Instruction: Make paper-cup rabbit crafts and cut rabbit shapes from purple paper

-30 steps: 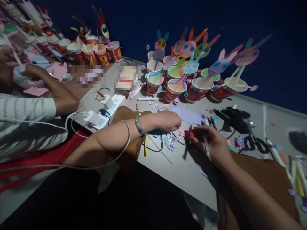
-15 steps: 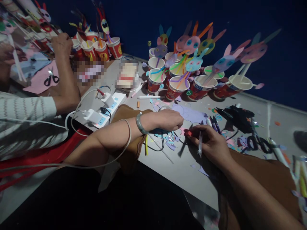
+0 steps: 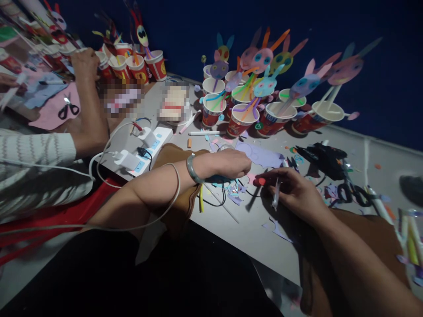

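My left hand (image 3: 234, 163), with a green bangle (image 3: 194, 169) on its wrist, is curled closed over the paper scraps (image 3: 237, 193). Its fingertips are hidden, so what it may hold does not show. Just to its right, my right hand (image 3: 295, 189) pinches a small red round piece (image 3: 260, 181) at its fingertips. A clear, slender stick (image 3: 275, 196) hangs down by the thumb of that same hand. A purple paper sheet with cut edges (image 3: 261, 154) lies beyond both hands.
Paper cups (image 3: 244, 119) with rabbit-faced paper figures stand behind. A black glue gun (image 3: 325, 160) and black scissors (image 3: 353, 194) lie right. At left are a white power strip (image 3: 153, 147), a loose cable (image 3: 176, 180) across my left arm, and another person's arm (image 3: 87, 97).
My right hand has turned and risen slightly, and the red piece shows more plainly. My left hand has hardly moved. The other person's far hand has shifted left and down.
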The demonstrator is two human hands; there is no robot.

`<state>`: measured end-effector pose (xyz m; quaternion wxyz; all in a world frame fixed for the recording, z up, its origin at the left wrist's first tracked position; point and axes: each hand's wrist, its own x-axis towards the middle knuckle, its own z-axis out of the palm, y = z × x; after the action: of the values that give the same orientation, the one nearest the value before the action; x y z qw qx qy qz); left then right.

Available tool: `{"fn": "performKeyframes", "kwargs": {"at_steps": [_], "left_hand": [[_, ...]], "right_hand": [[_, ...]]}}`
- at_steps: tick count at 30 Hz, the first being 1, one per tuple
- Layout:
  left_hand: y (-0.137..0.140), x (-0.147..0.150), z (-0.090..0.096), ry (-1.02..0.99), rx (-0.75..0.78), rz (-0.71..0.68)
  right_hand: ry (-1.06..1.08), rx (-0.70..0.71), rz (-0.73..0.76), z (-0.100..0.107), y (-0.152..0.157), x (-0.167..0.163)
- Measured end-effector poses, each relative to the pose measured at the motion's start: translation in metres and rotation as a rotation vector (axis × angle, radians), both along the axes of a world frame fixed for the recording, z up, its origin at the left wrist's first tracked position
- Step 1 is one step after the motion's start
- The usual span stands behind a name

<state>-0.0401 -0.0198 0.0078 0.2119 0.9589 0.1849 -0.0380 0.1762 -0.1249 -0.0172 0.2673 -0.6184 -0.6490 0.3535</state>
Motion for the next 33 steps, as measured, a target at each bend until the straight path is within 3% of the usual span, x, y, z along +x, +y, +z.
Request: {"fn": "performKeyframes", "kwargs": {"at_steps": [8, 22, 33], "left_hand": [[0.0, 0.001, -0.001, 0.0, 0.014, -0.003], [0.002, 0.001, -0.005, -0.013, 0.031, -0.016], [0.001, 0.001, -0.002, -0.002, 0.02, -0.012]], "right_hand": [[0.097, 0.014, -0.105, 0.0, -0.002, 0.017], [0.17, -0.002, -0.019, -0.008, -0.002, 0.002], [0.078, 0.053, -0.027, -0.012, -0.001, 0.004]]}}
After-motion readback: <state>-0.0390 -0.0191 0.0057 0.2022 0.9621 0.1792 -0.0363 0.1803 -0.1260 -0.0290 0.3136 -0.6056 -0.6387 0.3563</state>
